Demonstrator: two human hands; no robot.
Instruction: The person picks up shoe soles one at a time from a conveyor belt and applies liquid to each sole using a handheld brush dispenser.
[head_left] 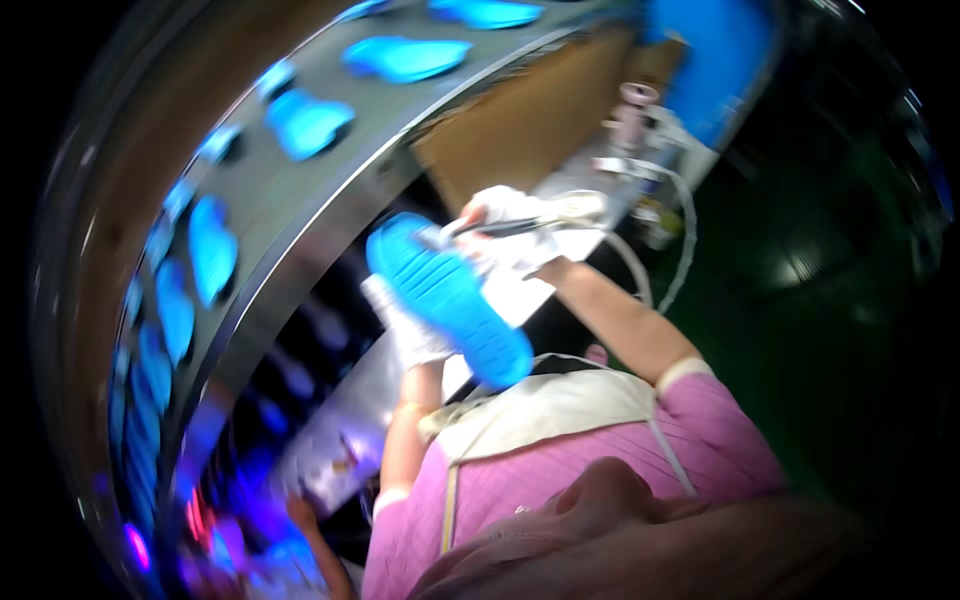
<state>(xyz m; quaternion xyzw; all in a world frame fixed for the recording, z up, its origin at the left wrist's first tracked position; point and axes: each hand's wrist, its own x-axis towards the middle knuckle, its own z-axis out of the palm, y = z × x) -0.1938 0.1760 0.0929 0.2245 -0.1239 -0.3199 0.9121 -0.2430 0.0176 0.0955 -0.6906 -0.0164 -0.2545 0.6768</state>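
Observation:
A bright blue shoe sole (452, 300), its grooved face turned up, lies slanted in front of my body. My left hand (410, 325), in a white glove, is closed on it from the left and below; the sole hides part of the fingers. At the sole's far end, my white-gloved right hand (508, 235) grips a slim hand tool (515, 226) with a dark shaft and a pale rear end. The tool's tip is close to the sole; blur hides whether they touch. A white cord (640, 275) loops beside my right forearm.
Several blue soles (213, 250) lie on a curved grey conveyor (255, 195) at left and far. A brown cardboard sheet (520, 120) stands beyond my hands. A pink cylindrical object (632, 115) stands at the far right. Another person's arm (322, 545) shows at lower left.

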